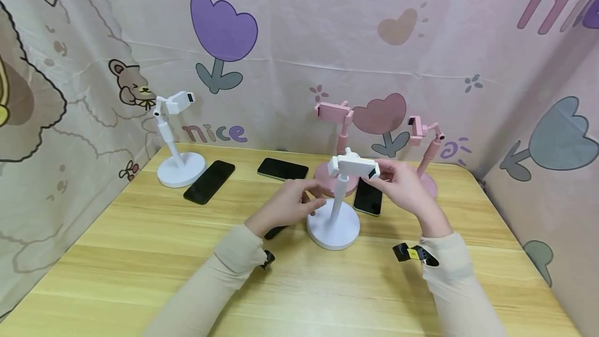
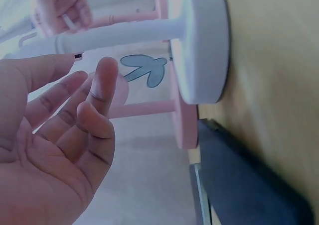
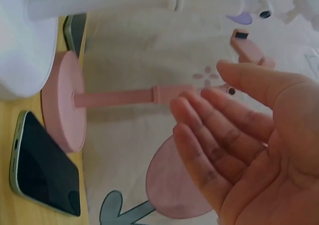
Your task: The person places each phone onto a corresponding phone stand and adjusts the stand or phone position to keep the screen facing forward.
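Note:
A white phone stand [image 1: 336,222] with a round base stands upright on the table between my hands, its phone clamp [image 1: 354,166] at the top. Beside its pole is my left hand [image 1: 291,203], whose loosely bent fingers hold nothing in the left wrist view. My right hand [image 1: 403,185] is by the right end of the clamp. Nothing lies between its fingers [image 3: 199,150], which are loosely bent in the right wrist view. Behind the white stand is a pink phone stand [image 3: 119,98]. A black phone [image 1: 368,197] lies on the table below my right hand.
Another white stand [image 1: 181,169] is at the table's back left, with a black phone [image 1: 209,182] beside it. A further phone [image 1: 283,168] lies at the back. One more [image 1: 275,232] is partly hidden under my left wrist. A second pink stand [image 1: 428,183] stands behind my right hand.

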`<state>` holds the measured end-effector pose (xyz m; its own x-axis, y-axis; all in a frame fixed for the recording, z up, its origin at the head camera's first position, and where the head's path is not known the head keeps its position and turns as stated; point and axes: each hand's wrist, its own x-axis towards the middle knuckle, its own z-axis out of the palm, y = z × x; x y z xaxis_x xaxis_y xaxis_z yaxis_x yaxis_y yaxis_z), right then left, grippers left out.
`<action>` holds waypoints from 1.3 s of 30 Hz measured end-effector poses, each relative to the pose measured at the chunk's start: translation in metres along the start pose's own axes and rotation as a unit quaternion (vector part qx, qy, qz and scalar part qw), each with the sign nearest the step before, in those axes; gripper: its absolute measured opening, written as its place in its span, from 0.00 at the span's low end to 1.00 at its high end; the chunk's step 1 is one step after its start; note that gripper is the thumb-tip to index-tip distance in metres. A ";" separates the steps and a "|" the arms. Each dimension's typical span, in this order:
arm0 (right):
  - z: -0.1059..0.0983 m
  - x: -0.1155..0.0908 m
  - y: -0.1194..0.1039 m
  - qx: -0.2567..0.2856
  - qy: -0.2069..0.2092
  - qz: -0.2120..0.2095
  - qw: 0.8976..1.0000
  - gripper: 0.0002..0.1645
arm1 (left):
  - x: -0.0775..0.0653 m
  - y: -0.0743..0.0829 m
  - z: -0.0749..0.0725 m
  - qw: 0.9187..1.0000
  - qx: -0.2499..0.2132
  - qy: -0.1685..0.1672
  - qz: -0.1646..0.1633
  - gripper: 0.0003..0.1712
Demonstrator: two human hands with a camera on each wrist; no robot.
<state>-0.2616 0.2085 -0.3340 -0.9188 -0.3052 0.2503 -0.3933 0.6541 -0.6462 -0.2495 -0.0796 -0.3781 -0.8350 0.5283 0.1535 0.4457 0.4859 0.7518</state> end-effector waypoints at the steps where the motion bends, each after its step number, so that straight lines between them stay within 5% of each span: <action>1: 0.000 0.000 0.003 0.000 0.000 0.005 1.000 0.21 | 0.000 0.001 -0.002 1.000 0.000 0.004 0.006 0.14; 15: 0.004 0.019 0.044 -0.067 -0.021 0.084 0.994 0.21 | -0.007 0.012 -0.022 0.999 -0.001 0.049 0.013 0.17; 24: 0.006 0.036 0.047 -0.149 -0.123 0.163 0.968 0.37 | -0.012 0.020 -0.033 0.997 -0.013 0.071 0.019 0.17; 32: 0.016 0.047 0.050 -0.191 -0.161 0.183 0.951 0.33 | -0.016 0.030 -0.042 0.995 -0.018 0.085 0.050 0.18; 39: 0.029 0.054 0.054 -0.174 -0.178 0.156 0.956 0.45 | -0.022 0.041 -0.046 0.993 -0.020 0.099 0.062 0.19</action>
<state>-0.3312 0.2071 -0.3759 -0.9476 -0.2345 -0.2169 -0.1474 0.9235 -0.3542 -0.2284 -0.1035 -0.3213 -0.8236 0.4336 0.3657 0.5387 0.3961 0.7435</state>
